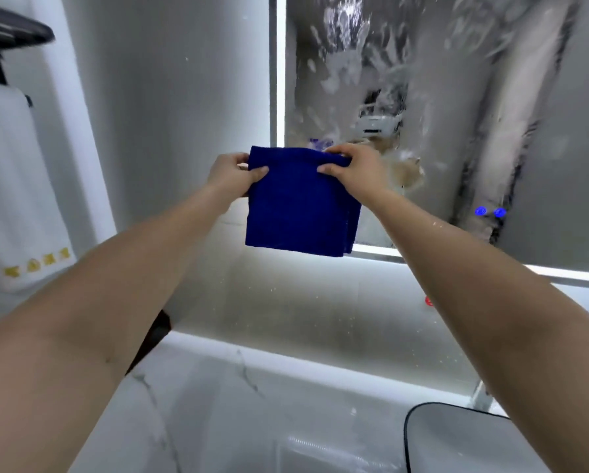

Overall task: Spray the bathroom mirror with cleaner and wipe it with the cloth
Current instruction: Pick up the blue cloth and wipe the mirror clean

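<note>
Both hands up, pinching the blue cloth (303, 203) by its top edge. My left hand (233, 172) has the top-left corner, thumb in front, fingers curled behind. My right hand (353, 167) clamps the top-right corner, thumb on the front face. Cloth's folded, hangs straight down btwn them, not touching anything else. Right behind it: the mirror (457, 97), smeared w/ white foamy streaks and splatter, lit strip along its left and bottom edges. Two small blue lights (490, 212) glow low on the glass. Below, marble-look counter (218, 404). Far left, a white towel (16, 186) hangs.
</note>
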Available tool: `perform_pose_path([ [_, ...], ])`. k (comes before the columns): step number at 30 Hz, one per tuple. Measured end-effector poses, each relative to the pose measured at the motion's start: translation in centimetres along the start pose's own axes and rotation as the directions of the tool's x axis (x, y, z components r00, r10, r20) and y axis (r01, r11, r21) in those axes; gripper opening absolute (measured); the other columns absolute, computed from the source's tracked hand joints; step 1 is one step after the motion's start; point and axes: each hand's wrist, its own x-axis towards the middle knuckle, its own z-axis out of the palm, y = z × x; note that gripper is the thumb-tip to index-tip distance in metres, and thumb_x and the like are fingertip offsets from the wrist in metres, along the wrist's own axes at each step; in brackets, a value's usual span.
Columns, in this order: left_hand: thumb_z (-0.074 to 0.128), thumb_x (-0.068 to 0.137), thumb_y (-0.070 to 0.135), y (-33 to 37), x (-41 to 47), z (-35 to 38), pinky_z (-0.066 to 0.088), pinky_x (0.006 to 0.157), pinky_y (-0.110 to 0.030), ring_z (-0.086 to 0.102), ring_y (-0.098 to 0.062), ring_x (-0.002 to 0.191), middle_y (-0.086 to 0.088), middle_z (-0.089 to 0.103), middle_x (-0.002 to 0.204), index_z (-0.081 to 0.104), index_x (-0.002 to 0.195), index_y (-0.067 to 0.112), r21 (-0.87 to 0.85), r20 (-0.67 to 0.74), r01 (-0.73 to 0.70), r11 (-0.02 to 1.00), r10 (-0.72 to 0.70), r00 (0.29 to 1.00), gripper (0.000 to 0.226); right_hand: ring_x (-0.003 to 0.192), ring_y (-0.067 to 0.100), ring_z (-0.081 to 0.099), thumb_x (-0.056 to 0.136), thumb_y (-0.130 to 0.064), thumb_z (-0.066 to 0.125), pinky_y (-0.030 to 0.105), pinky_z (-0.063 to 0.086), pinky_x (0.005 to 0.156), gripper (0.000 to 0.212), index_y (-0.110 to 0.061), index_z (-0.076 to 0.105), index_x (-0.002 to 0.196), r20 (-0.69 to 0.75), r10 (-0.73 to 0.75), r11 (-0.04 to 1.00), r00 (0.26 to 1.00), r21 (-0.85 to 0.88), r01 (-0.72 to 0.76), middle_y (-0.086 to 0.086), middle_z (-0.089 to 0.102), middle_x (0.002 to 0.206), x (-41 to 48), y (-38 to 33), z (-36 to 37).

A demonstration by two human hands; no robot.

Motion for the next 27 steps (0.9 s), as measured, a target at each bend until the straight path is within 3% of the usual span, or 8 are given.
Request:
perform_pose_path([
  [6, 0.063, 0.088, 0.014, 1.7, 2.6, -0.4, 0.05, 0.082, -0.026, 0.059, -0.016, 0.095, 0.0, 0.063, 0.108, 0.059, 0.12, 0.011, 0.097, 0.006, -0.122, 0.988, 0.122, 0.992, 0.032, 0.101, 0.015, 0.06, 0.088, -0.03, 0.062, 0.029, 0.049, 0.079, 0.028, -0.026, 0.064, 0.116, -0.149, 0.025, 0.996, 0.988, -0.08, -0.038, -0.004, 0.066, 0.113, 2.0, -1.9, 0.3],
  [11, 0.065, 0.086, 0.014, 2.5, 5.4, -0.6, 0.051, 0.083, -0.027, 0.061, -0.018, 0.096, 0.0, 0.065, 0.107, 0.062, 0.116, 0.011, 0.144, 0.019, -0.165, 0.976, 0.164, 0.986, 0.03, 0.101, 0.019, 0.059, 0.093, -0.023, 0.054, 0.028, 0.046, 0.076, 0.028, -0.021, 0.06, 0.12, -0.167, 0.019, 0.982, 0.986, -0.184, -0.051, 0.0, 0.065, 0.114, 3.8, -2.0, 0.6],
  [15, 0.064, 0.087, 0.015, 2.8, 7.6, -0.5, 0.053, 0.086, -0.031, 0.062, -0.019, 0.096, -0.001, 0.066, 0.107, 0.062, 0.117, 0.012, 0.18, 0.061, -0.21, 0.961, 0.202, 0.978, 0.03, 0.103, 0.022, 0.058, 0.093, -0.021, 0.052, 0.04, 0.05, 0.086, 0.026, -0.023, 0.06, 0.118, -0.181, 0.027, 0.972, 0.983, -0.225, -0.069, 0.001, 0.065, 0.113, 5.7, -1.4, 1.0],
  [18, 0.061, 0.088, 0.015, 2.8, 9.4, 0.0, 0.051, 0.083, -0.029, 0.062, -0.018, 0.095, 0.0, 0.066, 0.107, 0.063, 0.116, 0.013, 0.217, 0.099, -0.259, 0.941, 0.242, 0.965, 0.028, 0.114, 0.026, 0.049, 0.092, -0.022, 0.051, 0.049, 0.043, 0.096, 0.026, -0.026, 0.061, 0.116, -0.212, 0.028, 0.926, 0.977, -0.363, -0.106, 0.002, 0.065, 0.112, 7.0, -0.5, 1.4],
  [22, 0.063, 0.088, 0.018, 2.5, 12.8, 1.1, 0.051, 0.083, -0.03, 0.062, -0.017, 0.092, 0.001, 0.067, 0.101, 0.064, 0.113, 0.015, 0.253, 0.113, -0.278, 0.927, 0.257, 0.96, 0.025, 0.115, 0.026, 0.043, 0.092, -0.021, 0.052, 0.041, 0.034, 0.097, 0.027, -0.025, 0.064, 0.115, -0.304, -0.031, 0.807, 0.952, -0.57, -0.156, 0.002, 0.057, 0.118, 9.6, 0.5, 1.9],
  [27, 0.066, 0.081, 0.032, 1.8, 18.4, 2.8, 0.049, 0.094, -0.042, 0.063, -0.018, 0.097, 0.008, 0.069, 0.102, 0.068, 0.106, 0.025, 0.293, 0.059, -0.318, 0.902, 0.315, 0.947, 0.027, 0.1, 0.025, 0.056, 0.092, -0.019, 0.05, 0.039, 0.036, 0.094, 0.027, -0.027, 0.069, 0.109, -0.377, -0.044, 0.769, 0.925, -0.604, -0.21, 0.001, 0.066, 0.106, 14.4, 1.9, 2.2],
])
